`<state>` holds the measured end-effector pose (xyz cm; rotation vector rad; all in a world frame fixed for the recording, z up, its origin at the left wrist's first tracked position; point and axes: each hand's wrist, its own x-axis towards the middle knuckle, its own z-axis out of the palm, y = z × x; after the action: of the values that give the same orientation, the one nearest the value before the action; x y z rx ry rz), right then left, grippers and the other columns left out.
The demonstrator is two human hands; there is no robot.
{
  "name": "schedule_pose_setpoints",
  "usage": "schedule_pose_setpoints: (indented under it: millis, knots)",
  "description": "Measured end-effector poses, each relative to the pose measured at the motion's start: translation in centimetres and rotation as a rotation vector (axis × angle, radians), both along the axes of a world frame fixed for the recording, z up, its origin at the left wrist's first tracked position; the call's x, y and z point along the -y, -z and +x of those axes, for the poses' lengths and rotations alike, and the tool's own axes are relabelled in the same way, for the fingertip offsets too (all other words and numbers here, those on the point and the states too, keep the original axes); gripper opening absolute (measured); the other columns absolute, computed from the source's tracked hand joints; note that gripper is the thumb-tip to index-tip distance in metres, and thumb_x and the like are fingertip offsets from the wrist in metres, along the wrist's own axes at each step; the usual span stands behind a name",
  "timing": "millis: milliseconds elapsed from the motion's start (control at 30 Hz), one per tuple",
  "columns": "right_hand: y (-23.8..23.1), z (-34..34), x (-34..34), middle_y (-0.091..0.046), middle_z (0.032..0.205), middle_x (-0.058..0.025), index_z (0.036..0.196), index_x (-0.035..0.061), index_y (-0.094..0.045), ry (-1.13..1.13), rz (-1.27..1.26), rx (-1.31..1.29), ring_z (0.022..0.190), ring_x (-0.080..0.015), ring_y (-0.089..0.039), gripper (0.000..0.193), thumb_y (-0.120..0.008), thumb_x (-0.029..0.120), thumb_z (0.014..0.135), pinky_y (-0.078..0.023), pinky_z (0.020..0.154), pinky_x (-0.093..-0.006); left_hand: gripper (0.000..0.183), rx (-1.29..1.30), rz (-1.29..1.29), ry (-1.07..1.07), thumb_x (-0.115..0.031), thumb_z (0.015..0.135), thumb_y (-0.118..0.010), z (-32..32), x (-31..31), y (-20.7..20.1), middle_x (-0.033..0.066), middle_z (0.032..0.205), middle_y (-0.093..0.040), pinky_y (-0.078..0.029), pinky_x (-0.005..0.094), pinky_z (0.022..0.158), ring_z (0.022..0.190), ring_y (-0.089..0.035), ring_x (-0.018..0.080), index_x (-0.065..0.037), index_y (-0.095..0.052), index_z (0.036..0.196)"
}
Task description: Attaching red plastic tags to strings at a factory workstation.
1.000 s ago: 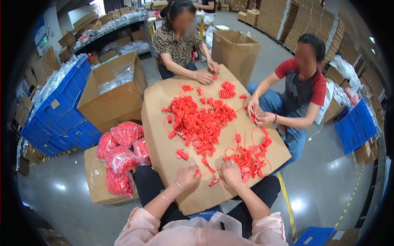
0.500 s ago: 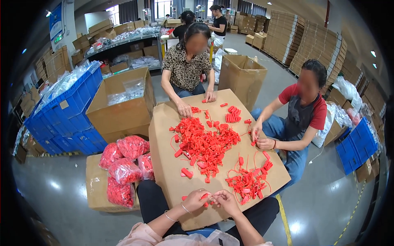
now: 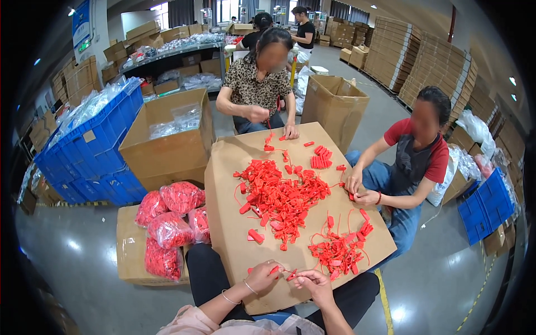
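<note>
Near the front edge of the cardboard-topped table (image 3: 229, 223), my left hand (image 3: 263, 280) is closed on a small red plastic piece. My right hand (image 3: 315, 284) pinches a second red tag-like piece (image 3: 291, 275) that hangs between the hands, with a thin red cord running across the gap. Just beyond them lies a thick red piece (image 3: 255, 236). To the right sits a small heap of red corded pieces (image 3: 335, 254). A larger tangled red heap (image 3: 282, 192) covers the middle. What exactly is inside my left fingers is partly hidden.
Across the table, a person in a patterned shirt (image 3: 259, 84) lifts red cords; at the right, another in a red-sleeved top (image 3: 416, 151) handles a red piece. Bags of red pieces (image 3: 170, 230) rest on a carton at left. Blue crates (image 3: 92, 145) and an open carton (image 3: 167, 151) stand behind.
My hands have drawn slightly apart, with cord and a red piece now showing between them. The person opposite has raised a hand with red cords off the table.
</note>
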<state>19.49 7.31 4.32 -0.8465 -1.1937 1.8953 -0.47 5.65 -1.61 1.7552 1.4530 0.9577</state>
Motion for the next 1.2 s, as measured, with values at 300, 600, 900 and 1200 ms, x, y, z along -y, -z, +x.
schedule_pose_setpoints:
  millis: [300,600,900,1200]
  knots:
    - [-1.2,-1.9,-0.4,-0.059,0.094,-0.0082,0.092,0.0005,-0.063,0.154,0.253,0.019,0.08,-0.0107,-0.056,0.012,-0.058,0.0,0.081,-0.046,0.07,-0.0233,0.017,-0.003,-0.05,-0.022,-0.02,0.087,-0.051,-0.2,0.0,0.2,0.0101,0.082,-0.058,-0.045,0.0319,0.07,0.075,-0.057,0.0241,-0.006,-0.061,0.089]
    - [2.5,-3.3,-0.4,-0.062,0.087,-0.0121,0.101,0.0052,-0.06,0.076,0.906,0.805,0.079,-0.024,-0.058,0.027,-0.064,0.009,0.075,-0.047,0.07,-0.0289,0.015,0.069,0.004,0.028,-0.017,0.082,-0.058,-0.1,0.4,-1.2,0.0094,0.079,-0.061,-0.046,0.0285,0.065,0.07,-0.059,0.0203,-0.004,-0.062,0.089]
    - [2.4,-1.1,0.5,-0.064,0.095,-0.009,0.107,-0.0002,-0.057,-0.097,0.073,0.158,0.083,-0.0107,-0.059,0.022,-0.046,0.002,0.089,-0.046,0.07,-0.0223,0.014,0.181,-0.09,-0.041,-0.014,0.084,-0.057,-0.4,0.4,-0.6,0.0083,0.079,-0.061,-0.046,0.0268,0.066,0.069,-0.058,0.0153,-0.002,-0.061,0.089]
    - [1.5,-0.4,1.1,-0.063,0.095,-0.009,0.105,-0.0033,-0.059,-0.11,-0.039,0.049,0.082,-0.0127,-0.059,0.02,-0.05,0.004,0.087,-0.046,0.071,-0.0233,0.014,0.122,-0.113,-0.018,-0.015,0.084,-0.057,-0.1,0.4,0.0,0.0096,0.084,-0.062,-0.046,0.0275,0.068,0.074,-0.059,0.0169,-0.002,-0.062,0.088]
